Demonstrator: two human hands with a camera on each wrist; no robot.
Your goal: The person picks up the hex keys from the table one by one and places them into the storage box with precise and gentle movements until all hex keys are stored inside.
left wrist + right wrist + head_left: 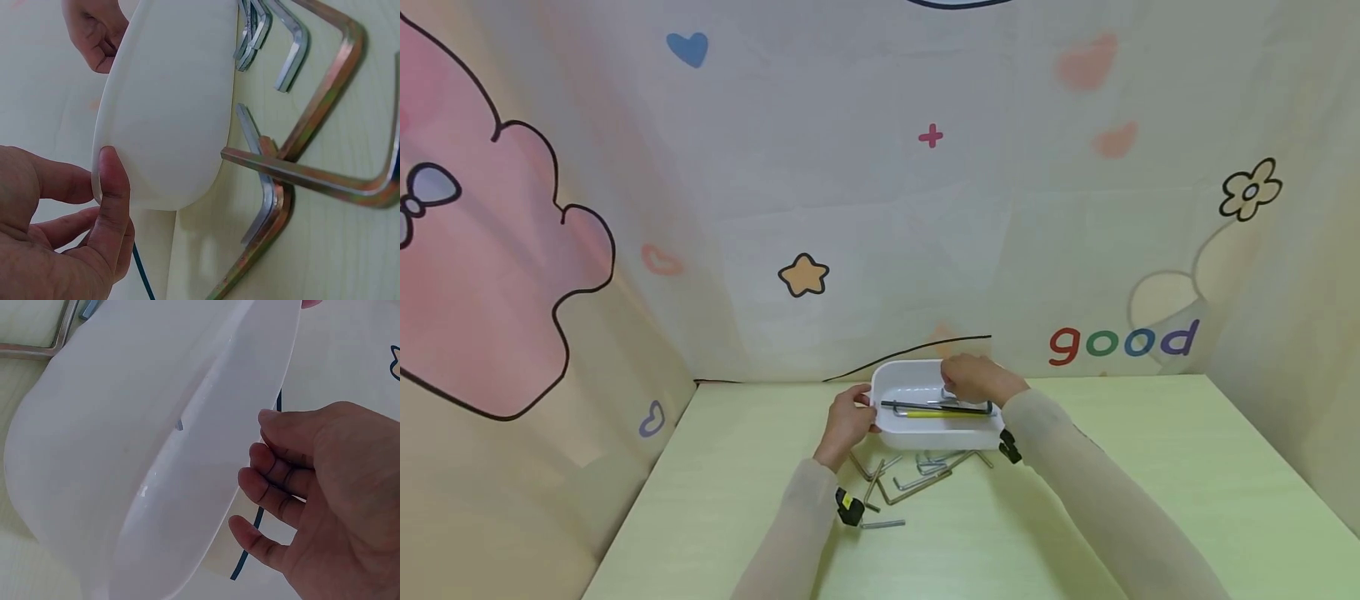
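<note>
Nearest us in the head view are two pale sleeves (1052, 437), reaching over a light green table (1180, 483) toward a white tub (943, 440), which sits at the back by the patterned cloth (880, 167). Its long side runs left to right. What we reckon matters most: the loose hex keys (917, 490) lie on our side of the tub, pointing every which way, so its front wall stands between them and the right hand (979, 380), up over the back right part. The left hand (847, 423), at the left end, is nearer to the keys on the left. Inside the tub we've got a black rod (932, 407) and a yellow rod (943, 414) lying lengthwise.

Over in the left wrist view, the thumb (114, 184) presses the tub's outside with a finger opposite at the rim, so yeah, that's a proper pinch. Some keys are plain silver, others brassy with reddish and greenish patches.

Right wrist view: we see fingers (269, 494) loosely bent by the rim, nothing showing in them. Whether they touch it, we can't tell. The tub looks smooth, a bit shiny and round-cornered.
</note>
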